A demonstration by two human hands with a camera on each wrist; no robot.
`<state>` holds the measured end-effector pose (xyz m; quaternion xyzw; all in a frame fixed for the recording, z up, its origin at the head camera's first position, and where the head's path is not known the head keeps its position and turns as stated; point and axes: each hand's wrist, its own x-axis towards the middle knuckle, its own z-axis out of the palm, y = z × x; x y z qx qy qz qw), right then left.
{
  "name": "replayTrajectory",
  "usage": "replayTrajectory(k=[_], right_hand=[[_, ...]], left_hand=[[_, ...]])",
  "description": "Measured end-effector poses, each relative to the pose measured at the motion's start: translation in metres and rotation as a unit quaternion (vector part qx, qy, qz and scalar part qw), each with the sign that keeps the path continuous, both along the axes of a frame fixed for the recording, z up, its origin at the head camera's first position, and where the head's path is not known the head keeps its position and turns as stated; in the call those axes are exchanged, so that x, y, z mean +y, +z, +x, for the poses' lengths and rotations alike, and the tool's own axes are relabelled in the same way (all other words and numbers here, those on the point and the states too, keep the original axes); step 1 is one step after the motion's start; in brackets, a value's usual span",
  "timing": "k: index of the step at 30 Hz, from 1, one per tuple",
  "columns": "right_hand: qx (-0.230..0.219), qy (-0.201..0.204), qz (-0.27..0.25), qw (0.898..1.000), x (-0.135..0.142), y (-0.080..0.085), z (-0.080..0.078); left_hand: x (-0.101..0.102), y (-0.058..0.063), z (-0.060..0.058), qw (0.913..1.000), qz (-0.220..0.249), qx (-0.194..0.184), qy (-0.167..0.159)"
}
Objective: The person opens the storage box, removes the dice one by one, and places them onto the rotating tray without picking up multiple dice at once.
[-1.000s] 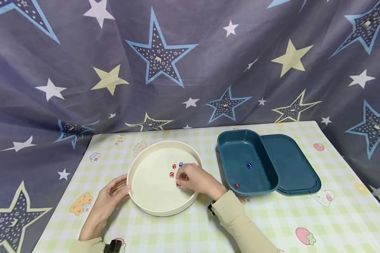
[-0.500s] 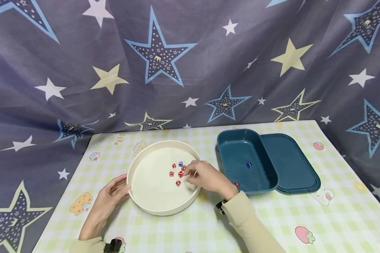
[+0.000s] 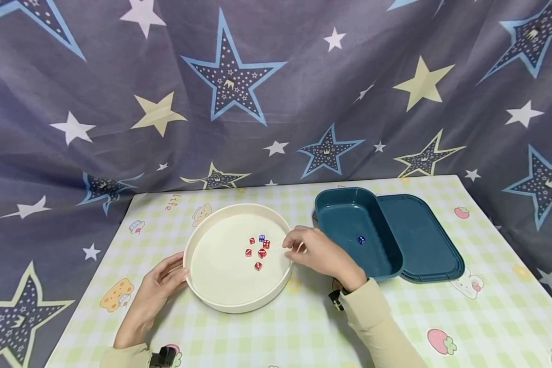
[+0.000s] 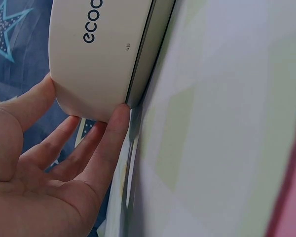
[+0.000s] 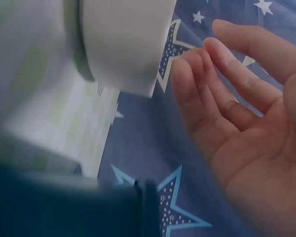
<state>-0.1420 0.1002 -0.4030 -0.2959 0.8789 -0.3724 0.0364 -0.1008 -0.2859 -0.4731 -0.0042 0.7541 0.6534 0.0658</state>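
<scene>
A round cream tray (image 3: pixel 216 296) with a raised wall sits on the table, holding several small red dice (image 3: pixel 258 266) and a blue die (image 3: pixel 261 238) right of its middle. My left hand (image 3: pixel 161 281) holds the tray's left side; in the left wrist view the thumb (image 4: pixel 39 94) is at the rim and fingertips reach the wall and lower edge. Over the tray's right rim, my right hand (image 3: pixel 319 253) hovers with fingers loosely bent. In the right wrist view nothing shows between the right hand's thumb and fingers (image 5: pixel 197 89).
Right of the tray stands a dark teal box (image 3: pixel 324 204) with a blue die (image 3: pixel 361 239) inside. Its matching lid (image 3: pixel 423 240) lies against the box's right side. A starry curtain (image 3: pixel 276 102) hangs behind the checked tablecloth (image 3: pixel 257 342).
My right hand has moved right, off the dice to the tray's rim, uncovering two red dice. Its wrist now covers the red die in the teal box. My left hand stays put.
</scene>
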Motion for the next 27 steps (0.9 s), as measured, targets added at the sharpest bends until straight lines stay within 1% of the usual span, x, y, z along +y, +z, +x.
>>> replayTrajectory(k=[8,14,18,27], right_hand=[[0.0,-0.014,-0.003,1.0,0.019,0.002,0.002],[-0.006,-0.038,0.005,0.999,0.033,0.002,0.004],[-0.006,-0.047,0.008,0.999,0.04,0.0,0.004],[-0.001,-0.063,0.004,0.998,0.053,0.0,0.006]], left_hand=[[0.0,0.002,0.0,1.0,0.002,0.001,-0.001],[0.0,0.001,0.0,1.0,0.0,0.0,0.001],[0.001,0.001,0.0,1.0,-0.004,-0.004,0.002],[0.001,0.001,0.0,0.9999,0.001,0.012,-0.001]])
